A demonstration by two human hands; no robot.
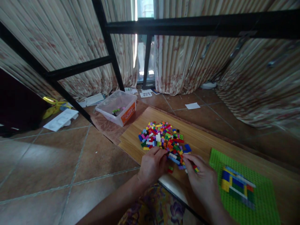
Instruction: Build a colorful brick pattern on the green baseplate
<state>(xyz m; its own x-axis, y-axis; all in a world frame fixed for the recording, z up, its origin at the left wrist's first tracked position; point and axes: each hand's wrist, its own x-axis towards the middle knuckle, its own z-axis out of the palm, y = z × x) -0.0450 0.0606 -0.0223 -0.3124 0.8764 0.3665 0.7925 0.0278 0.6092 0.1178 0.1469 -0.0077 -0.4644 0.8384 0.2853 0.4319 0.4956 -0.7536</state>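
A heap of small colourful toy building bricks (pixel 161 136) lies loose on the wooden board. At its near edge, my left hand (pixel 153 164) has its fingers curled and pinched together; what is between the tips, if anything, is hidden. My right hand (pixel 201 176) is at the heap's right side with thumb and fingers closed, and what they grip cannot be made out. Between the two hands lie a white brick (pixel 172 155) and a longer light-blue brick (pixel 174 160). Right of my right hand rests a green baseplate (pixel 262 187), bearing a low build of blue, yellow, white and green bricks (pixel 237 186).
The wooden board (pixel 197 137) runs from the middle to the lower right. Beyond its far left end stands a clear plastic tub (pixel 110 107) with a few bricks inside. Black metal bars (pixel 199 25) cross above, before striped curtains (pixel 187 62). Papers (pixel 192 106) lie on the tiled floor.
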